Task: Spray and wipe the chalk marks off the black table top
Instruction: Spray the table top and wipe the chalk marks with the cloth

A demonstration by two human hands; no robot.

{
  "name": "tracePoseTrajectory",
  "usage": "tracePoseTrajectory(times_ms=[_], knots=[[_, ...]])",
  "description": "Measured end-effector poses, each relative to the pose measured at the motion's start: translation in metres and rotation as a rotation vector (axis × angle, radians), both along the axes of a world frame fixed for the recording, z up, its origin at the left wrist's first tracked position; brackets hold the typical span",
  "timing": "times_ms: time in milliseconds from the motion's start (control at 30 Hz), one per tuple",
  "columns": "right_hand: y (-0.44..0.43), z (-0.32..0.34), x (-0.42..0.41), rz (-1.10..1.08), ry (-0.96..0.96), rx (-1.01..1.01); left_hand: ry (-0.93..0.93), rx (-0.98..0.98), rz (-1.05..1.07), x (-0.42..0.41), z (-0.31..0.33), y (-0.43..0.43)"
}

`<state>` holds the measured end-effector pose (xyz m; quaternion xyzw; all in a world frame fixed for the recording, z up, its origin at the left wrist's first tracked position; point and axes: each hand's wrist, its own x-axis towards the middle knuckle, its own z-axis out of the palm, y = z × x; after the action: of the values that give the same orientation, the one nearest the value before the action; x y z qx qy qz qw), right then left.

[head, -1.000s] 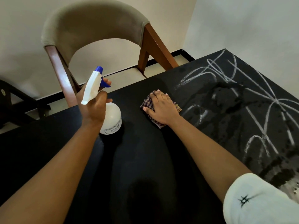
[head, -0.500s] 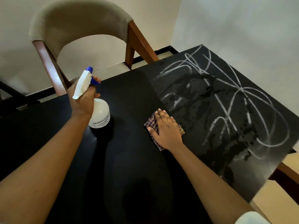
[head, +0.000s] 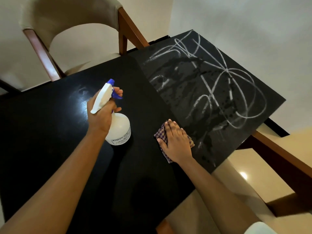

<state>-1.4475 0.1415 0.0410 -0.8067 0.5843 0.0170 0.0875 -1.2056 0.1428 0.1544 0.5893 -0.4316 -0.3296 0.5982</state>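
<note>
The black table top (head: 50, 132) fills most of the view. White chalk marks (head: 224, 85) loop across its right part, smeared and wet with dark spray blotches. My left hand (head: 101, 115) is closed around the neck of a white spray bottle (head: 119, 130) with a blue nozzle, held upright over the table's middle, one finger on the blue trigger. My right hand (head: 175, 141) lies flat on a checked cloth (head: 160, 134), pressing it to the table at the near left edge of the chalked area.
A wooden chair (head: 70, 17) with a beige padded back stands behind the table's far edge. The table's right edge drops to a pale floor (head: 253, 183), where a brown wooden frame (head: 278, 154) runs beside it. White walls close in behind and right.
My right hand has slid the cloth toward me along the left border of the chalked area. My left hand and the bottle now sit nearer the table's middle. My view has shifted left.
</note>
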Motion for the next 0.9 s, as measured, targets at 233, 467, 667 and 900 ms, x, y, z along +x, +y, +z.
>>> tracePoseTrajectory(times_ms=[233,467,667,900], knots=[[0.060,0.002,-0.045,-0.052,-0.012,0.029,0.008,0.080,-0.085,-0.034,0.006,0.041],[0.104,0.007,-0.067,-0.227,-0.073,0.013,0.012,0.091,-0.137,-0.052,0.009,0.066],[0.147,0.011,-0.083,-0.331,-0.004,0.100,0.015,0.107,-0.132,-0.061,0.012,0.081],[0.176,0.010,-0.128,-0.515,-0.110,0.266,-0.040,0.367,-0.226,-0.074,0.022,0.103]])
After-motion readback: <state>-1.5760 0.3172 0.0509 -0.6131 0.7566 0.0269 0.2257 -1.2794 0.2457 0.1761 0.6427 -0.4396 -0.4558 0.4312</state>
